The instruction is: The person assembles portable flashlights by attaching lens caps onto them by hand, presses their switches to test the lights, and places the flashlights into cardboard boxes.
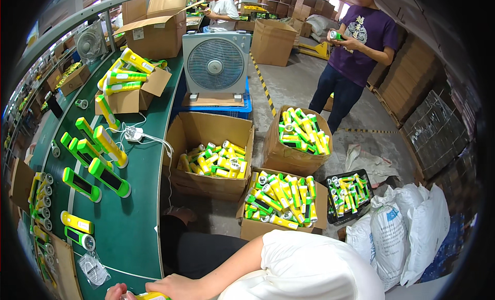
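Note:
At the lower edge, my right hand (176, 287) is wrapped over a yellow flashlight (153, 296), mostly cut off by the frame. Beside it, my left hand (117, 292) has its fingers curled at the flashlight's other end; most of that hand is out of view. Just above, a clear plastic bag with a white cable (94, 269) lies on the green bench (136, 248). A yellow flashlight (77, 222) and a green one (80, 238) lie beyond it. Farther along, several green-and-yellow flashlights (109, 177) stand upright.
Cartons of flashlights (206, 184) (247, 233) (296, 163) and a black crate (337, 217) stand right of the bench. A box fan (215, 62) is beyond. White sacks (389, 238) lean at right. A person in purple (363, 47) stands holding a flashlight. White cables (135, 134) cross the bench.

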Available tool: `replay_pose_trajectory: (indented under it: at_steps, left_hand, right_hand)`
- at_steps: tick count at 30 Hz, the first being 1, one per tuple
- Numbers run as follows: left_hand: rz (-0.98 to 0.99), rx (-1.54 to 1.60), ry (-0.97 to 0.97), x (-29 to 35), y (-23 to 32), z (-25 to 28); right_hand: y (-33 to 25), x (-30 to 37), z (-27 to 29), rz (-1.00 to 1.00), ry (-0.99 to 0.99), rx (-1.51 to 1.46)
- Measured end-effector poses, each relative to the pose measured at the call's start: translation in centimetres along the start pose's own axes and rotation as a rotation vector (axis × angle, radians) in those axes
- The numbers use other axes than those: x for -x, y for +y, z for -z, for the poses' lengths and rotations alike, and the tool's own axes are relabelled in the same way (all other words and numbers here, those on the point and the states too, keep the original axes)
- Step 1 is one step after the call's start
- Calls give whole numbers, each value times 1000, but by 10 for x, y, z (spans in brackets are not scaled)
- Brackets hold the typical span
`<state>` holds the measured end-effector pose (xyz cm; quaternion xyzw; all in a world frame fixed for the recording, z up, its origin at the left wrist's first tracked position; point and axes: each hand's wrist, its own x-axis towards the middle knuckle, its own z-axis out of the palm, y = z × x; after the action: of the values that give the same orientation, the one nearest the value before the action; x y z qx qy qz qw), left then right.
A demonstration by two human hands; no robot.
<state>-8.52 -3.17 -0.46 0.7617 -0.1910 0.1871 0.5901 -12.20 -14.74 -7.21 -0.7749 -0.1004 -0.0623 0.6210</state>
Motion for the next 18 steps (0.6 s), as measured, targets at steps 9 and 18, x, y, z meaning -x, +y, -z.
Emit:
replay_pose_trajectory:
  at_steps: [9, 18]
  left_hand:
    - [-299, 18, -12, 8, 12, -10]
    - [-436, 38, -287, -1, 21, -8]
  right_hand:
    - [6, 2, -2, 78, 18, -27]
    - [-5, 6, 14, -56, -220, -124]
